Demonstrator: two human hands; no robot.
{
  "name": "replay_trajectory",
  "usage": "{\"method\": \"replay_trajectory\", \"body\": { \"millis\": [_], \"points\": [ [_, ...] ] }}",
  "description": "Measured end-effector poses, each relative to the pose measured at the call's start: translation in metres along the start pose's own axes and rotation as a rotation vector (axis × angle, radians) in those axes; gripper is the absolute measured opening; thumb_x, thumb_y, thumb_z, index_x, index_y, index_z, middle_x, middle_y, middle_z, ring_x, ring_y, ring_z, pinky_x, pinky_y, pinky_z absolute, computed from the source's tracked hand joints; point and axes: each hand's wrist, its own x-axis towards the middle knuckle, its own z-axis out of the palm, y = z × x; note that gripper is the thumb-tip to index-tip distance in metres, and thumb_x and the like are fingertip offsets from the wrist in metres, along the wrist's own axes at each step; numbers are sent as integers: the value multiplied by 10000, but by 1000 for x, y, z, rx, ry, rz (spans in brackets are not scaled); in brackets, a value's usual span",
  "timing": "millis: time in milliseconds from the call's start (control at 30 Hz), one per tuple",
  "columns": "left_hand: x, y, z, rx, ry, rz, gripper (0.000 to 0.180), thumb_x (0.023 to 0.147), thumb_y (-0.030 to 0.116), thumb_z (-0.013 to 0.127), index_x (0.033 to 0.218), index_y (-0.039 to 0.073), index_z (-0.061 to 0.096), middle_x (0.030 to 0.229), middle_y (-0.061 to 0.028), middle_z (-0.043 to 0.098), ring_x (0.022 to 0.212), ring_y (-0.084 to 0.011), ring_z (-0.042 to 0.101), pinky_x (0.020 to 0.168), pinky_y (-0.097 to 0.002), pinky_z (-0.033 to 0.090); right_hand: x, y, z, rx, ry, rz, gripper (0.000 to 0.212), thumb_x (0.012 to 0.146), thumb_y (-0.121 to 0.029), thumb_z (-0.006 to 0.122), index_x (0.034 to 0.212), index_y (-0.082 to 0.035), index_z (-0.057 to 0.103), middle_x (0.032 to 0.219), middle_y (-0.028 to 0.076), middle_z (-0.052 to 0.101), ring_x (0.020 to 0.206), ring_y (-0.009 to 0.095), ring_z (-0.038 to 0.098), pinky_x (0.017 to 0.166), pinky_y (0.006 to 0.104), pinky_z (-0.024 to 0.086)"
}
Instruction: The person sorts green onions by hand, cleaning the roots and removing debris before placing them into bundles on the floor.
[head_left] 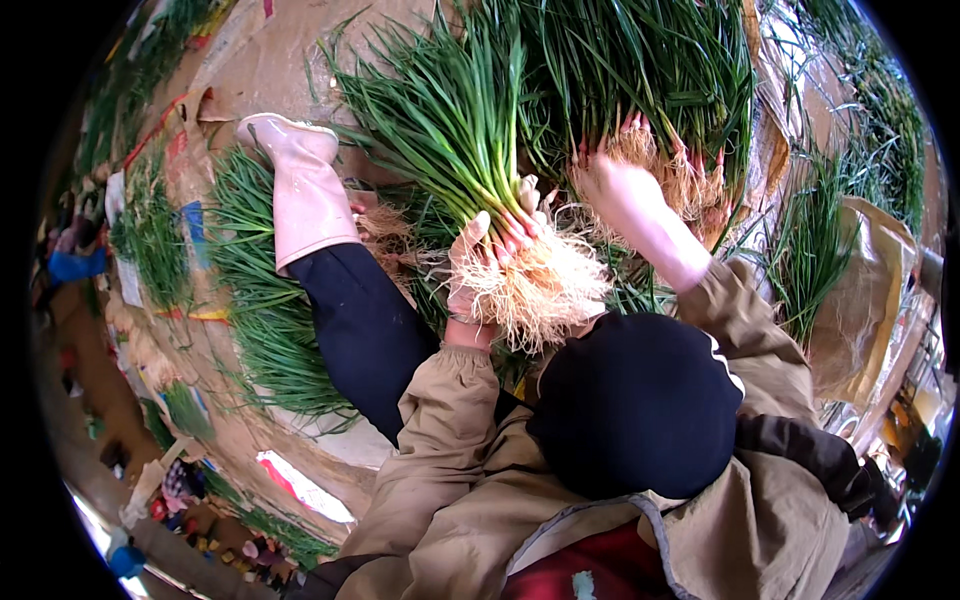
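My left hand (pixel 466 268) is closed around a thick bunch of green garlic (pixel 500 205), thumb in front, with pale fingertips showing past the stems. The bunch tilts with its long leaves pointing away and its pinkish bulbs and tangled pale roots toward me. My right hand (pixel 622 187) reaches to the near edge of a larger heap of green garlic (pixel 640 60), at its reddish stem bases. It is blurred, so whether its fingers hold a stalk cannot be made out. More roots and bulbs (pixel 385 230) lie between the held bunch and my left boot.
My pink boot (pixel 308 190) and dark-trousered leg stretch out on the left, beside more green leaves (pixel 270 320). A dark rounded shape (pixel 640 405) hides part of the near centre. Brown sacking (pixel 860 300) and loose greens (pixel 815 250) lie on the right.
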Motion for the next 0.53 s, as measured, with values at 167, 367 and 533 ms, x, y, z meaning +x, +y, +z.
{"method": "replay_trajectory", "body": {
  "millis": [167,367,533],
  "points": [
    [13,-12,-10,-58,-143,-53,529,842,365,574,1189,-17,458,954,-87,535,930,-236,505,876,-400,418,120,16,9,-136,-63,248,408,900,-415,521,1002,-40,644,885,149,670,851,330,647,768,409,512],
    [15,2,12,110,115,-263,245,887,129,491,1045,-52,534,1020,-207,620,927,-300,608,875,-402,484,42,5,-14,970,-222,171,261,848,-312,651,939,-67,659,861,30,667,809,133,590,707,305,487],
    [12,-20,20,98,167,-211,266,881,141,519,1061,-55,528,1039,-218,607,904,-326,616,912,-465,466,17,5,36,1417,-523,193,302,849,-321,653,1029,-79,641,872,61,659,751,176,603,735,338,491]
  ]
}}
